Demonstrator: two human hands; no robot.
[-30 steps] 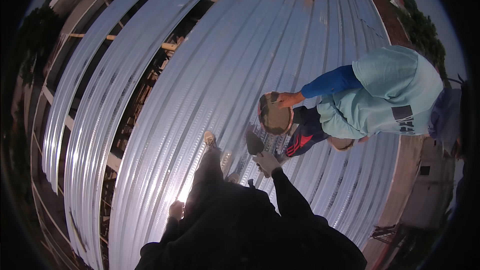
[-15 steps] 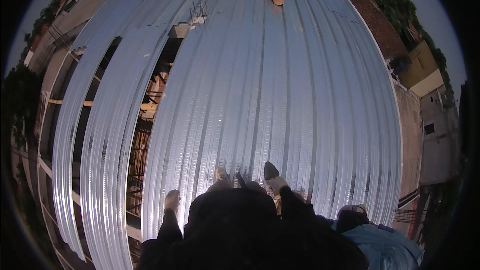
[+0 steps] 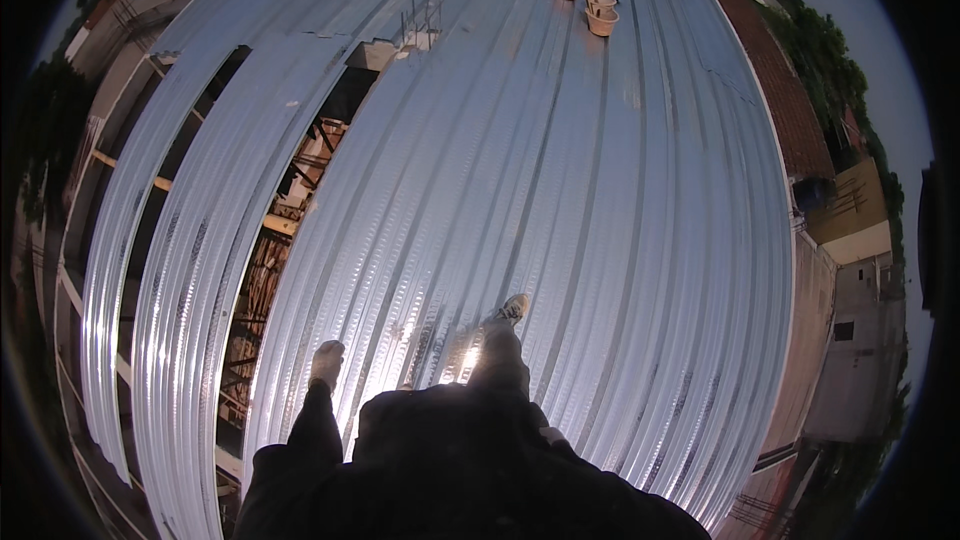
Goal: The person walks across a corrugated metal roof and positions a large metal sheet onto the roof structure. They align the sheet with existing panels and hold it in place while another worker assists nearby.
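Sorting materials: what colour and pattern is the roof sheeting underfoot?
Silver-grey corrugated metal roof sheeting, ribbed lengthwise; head view shows it.

Pots (image 3: 590,5) stand at the far end of the corrugated roof (image 3: 620,240), an open gap (image 3: 270,260) left.

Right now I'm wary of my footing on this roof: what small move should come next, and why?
Probably a short step straight ahead, keeping right: the shoe stands on unbroken corrugated sheet, while the open gap over bare framing lies off to the left, past the left hand.
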